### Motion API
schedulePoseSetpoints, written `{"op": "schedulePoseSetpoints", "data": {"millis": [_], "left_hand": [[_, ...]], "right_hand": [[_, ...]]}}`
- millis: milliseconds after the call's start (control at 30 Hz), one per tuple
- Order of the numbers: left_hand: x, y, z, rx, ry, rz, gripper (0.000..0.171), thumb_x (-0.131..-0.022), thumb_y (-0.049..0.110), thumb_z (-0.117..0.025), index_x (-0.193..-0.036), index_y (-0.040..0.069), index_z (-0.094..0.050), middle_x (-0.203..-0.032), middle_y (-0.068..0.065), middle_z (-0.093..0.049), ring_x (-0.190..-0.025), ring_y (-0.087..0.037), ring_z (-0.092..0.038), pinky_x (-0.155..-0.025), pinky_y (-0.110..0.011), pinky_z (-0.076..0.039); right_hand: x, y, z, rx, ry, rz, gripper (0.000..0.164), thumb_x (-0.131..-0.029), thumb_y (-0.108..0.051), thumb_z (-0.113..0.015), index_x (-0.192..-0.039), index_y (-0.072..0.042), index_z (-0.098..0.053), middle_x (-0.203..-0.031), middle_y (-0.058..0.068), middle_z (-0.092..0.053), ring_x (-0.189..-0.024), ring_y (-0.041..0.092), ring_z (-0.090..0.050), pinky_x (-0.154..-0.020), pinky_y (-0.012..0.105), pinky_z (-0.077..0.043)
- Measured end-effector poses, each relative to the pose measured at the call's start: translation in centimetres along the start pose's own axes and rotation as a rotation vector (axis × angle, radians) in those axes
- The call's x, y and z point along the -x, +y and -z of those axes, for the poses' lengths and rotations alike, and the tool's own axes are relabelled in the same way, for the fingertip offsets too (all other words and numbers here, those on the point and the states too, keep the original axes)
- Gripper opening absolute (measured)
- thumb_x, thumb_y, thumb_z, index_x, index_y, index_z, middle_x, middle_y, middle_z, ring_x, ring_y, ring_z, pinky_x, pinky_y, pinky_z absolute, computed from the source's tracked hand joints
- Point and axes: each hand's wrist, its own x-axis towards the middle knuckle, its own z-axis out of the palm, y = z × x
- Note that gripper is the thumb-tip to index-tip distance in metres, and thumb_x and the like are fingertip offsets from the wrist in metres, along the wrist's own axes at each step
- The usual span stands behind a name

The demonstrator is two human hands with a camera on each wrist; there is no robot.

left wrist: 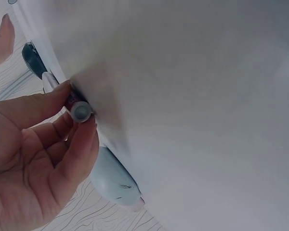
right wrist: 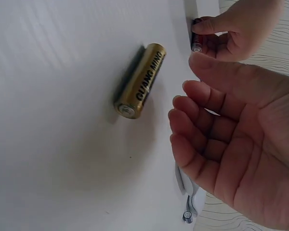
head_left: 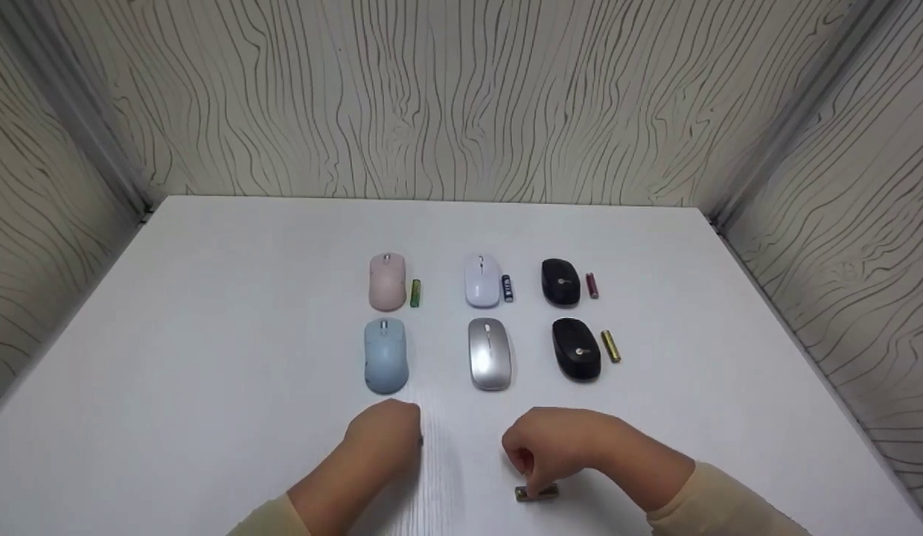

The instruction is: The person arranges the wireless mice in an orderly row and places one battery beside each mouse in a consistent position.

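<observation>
My left hand [head_left: 383, 439] pinches a small red and dark battery [right wrist: 197, 36] between thumb and fingertips, close over the white table. In the left wrist view the battery's flat grey end [left wrist: 81, 111] faces the camera. A gold battery [right wrist: 140, 82] marked "GUANG MING" lies on the table by my right hand [head_left: 566, 444]. The right fingers [right wrist: 188, 134] are loosely bent and apart from that battery in the right wrist view, though they overlap it from above. Ahead of the left hand lies a light blue mouse [head_left: 385, 357]; a silver mouse [head_left: 490, 354] sits between the hands, farther back.
Behind, a pink mouse [head_left: 387, 283] has a green battery [head_left: 415, 293] beside it, and a white mouse [head_left: 481, 281] a dark blue battery [head_left: 508, 288]. Two black mice [head_left: 577, 350] lie at right, with a red battery [head_left: 592, 286] and another gold battery [head_left: 611, 346]. Wood-patterned panels [head_left: 432, 104] enclose the table.
</observation>
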Motion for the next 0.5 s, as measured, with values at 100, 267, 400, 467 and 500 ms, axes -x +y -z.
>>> {"op": "schedulePoseSetpoints", "data": {"millis": [100,267,400,467,500], "left_hand": [[0.1,0.0,0.1,0.005,0.015,-0.007,0.020,-0.071,0.018,-0.064,-0.082,0.001,-0.062,-0.071,-0.008,-0.060,-0.063,-0.019,-0.057,-0.061,-0.035,-0.049],[0.1,0.1,0.0,0.011,0.017,-0.004,0.020,-0.071,0.018,-0.064,-0.083,0.002,-0.062,-0.071,-0.008,-0.061,-0.065,-0.020,-0.058,-0.063,-0.036,-0.049],[0.0,0.1,0.0,0.004,0.016,-0.003,0.020,-0.071,0.018,-0.063,-0.084,0.002,-0.062,-0.072,-0.008,-0.061,-0.067,-0.020,-0.059,-0.064,-0.036,-0.049],[0.0,0.1,0.0,-0.002,0.017,-0.003,0.020,-0.072,0.018,-0.063,-0.084,0.002,-0.062,-0.072,-0.008,-0.061,-0.067,-0.020,-0.059,-0.064,-0.036,-0.049],[0.0,0.1,0.0,-0.004,0.017,-0.003,0.020,-0.072,0.018,-0.063,-0.084,0.002,-0.063,-0.072,-0.008,-0.061,-0.066,-0.020,-0.059,-0.064,-0.036,-0.049]], "right_hand": [[-0.2,-0.2,-0.6,-0.004,-0.024,-0.049,0.022,-0.059,-0.011,-0.073,-0.061,-0.017,-0.052,-0.055,-0.012,-0.046,-0.050,0.003,-0.041,-0.044,0.020,-0.036],[-0.3,-0.4,-1.2,0.029,-0.019,-0.092,0.023,-0.057,-0.006,-0.071,-0.057,-0.017,-0.050,-0.052,-0.011,-0.046,-0.048,0.004,-0.040,-0.043,0.021,-0.034],[-0.4,-0.6,-1.4,0.083,-0.001,-0.088,0.024,-0.058,-0.005,-0.069,-0.056,-0.018,-0.049,-0.051,-0.011,-0.044,-0.048,0.005,-0.038,-0.043,0.021,-0.033],[-0.5,-0.5,-1.3,0.109,0.003,-0.072,0.024,-0.059,-0.005,-0.068,-0.056,-0.017,-0.049,-0.051,-0.011,-0.044,-0.048,0.005,-0.038,-0.043,0.021,-0.033],[-0.5,-0.5,-1.3,0.117,0.003,-0.067,0.023,-0.060,-0.005,-0.068,-0.056,-0.017,-0.048,-0.052,-0.011,-0.043,-0.049,0.005,-0.038,-0.043,0.021,-0.033]]}}
